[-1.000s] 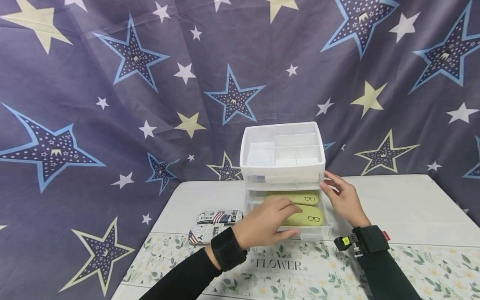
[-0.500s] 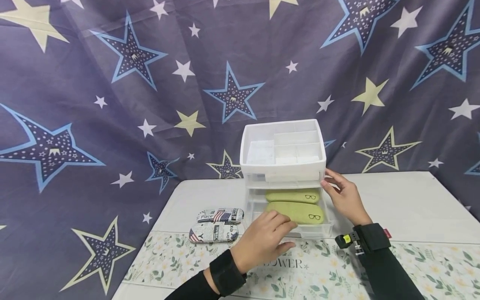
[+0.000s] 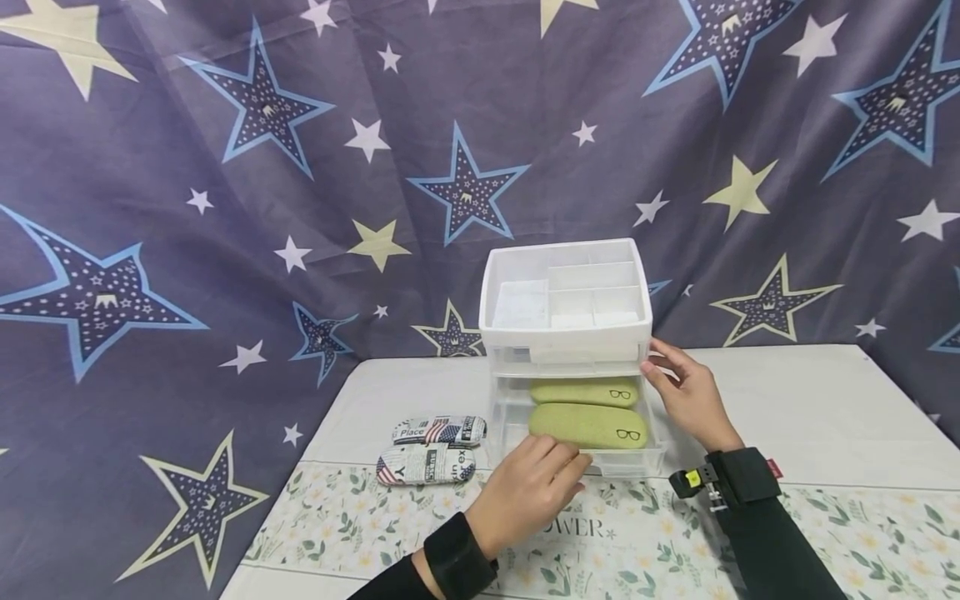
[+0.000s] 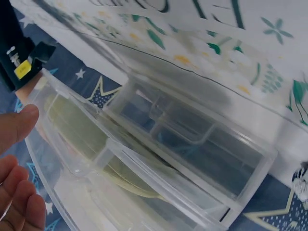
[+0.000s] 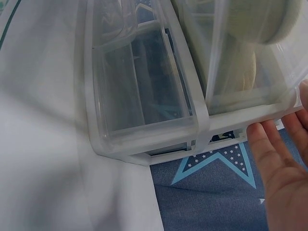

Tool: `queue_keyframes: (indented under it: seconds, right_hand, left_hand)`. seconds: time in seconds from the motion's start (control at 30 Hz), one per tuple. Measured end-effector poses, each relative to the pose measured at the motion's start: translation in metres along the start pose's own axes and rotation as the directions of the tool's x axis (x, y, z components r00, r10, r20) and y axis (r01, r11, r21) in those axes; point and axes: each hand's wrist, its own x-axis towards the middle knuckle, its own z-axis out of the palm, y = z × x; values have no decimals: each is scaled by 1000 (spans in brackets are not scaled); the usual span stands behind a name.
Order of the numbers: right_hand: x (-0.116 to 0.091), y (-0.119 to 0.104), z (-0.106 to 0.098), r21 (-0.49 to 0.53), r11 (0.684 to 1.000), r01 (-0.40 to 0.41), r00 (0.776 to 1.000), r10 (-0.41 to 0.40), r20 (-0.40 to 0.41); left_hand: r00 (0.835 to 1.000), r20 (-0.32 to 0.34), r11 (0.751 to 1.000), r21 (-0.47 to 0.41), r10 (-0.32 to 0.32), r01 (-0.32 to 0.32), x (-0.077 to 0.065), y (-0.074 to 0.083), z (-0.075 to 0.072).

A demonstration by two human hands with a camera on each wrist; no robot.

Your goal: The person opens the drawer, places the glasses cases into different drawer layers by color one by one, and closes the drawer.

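A white drawer unit point(image 3: 566, 342) stands on the table with one clear drawer point(image 3: 622, 463) pulled out. Inside it, side by side, lie two green glasses cases point(image 3: 588, 426), each printed with a small pair of glasses. My left hand point(image 3: 525, 492) is at the drawer's front, fingers loosely bent; in the left wrist view its fingers point(image 4: 21, 202) hold nothing, and contact with the drawer is unclear. At the unit's right side, my right hand point(image 3: 693, 408) rests its fingertips on the frame point(image 5: 250, 115), thumb by the front corner.
Two newspaper-print glasses cases point(image 3: 426, 464) lie on the table left of the unit. A further clear drawer point(image 5: 144, 91) sits pushed in below the pulled-out one. The unit's top tray point(image 3: 592, 308) has compartments. Star-patterned cloth point(image 3: 337, 167) hangs behind.
My left hand has drawn back from over the green glasses cases to the drawer's front edge, and its fingers are more bent. My right hand has stayed at the unit's side.
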Motion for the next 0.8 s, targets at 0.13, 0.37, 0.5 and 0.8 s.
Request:
queue_keyframes:
  seconds: [0.13,0.37,0.5,0.8]
  right_hand:
    - [0,-1,0,1,1000,-7,1000,7,0]
    - [0,0,0,8,1000,-1,1000,1,2]
    - [0,1,0,11,1000,7,1000,-7,3]
    - [0,2,0,7,1000,-6,1000,6,5]
  left_hand:
    - [998,-38,997,70,43,-40,-2,0,7]
    - [999,-27,994,100,38,-35,-3,1,10]
    - [999,-14,991,129,29,-27,-4,2,13]
    - [1000,1,989,145,9,-9,-5,3,14]
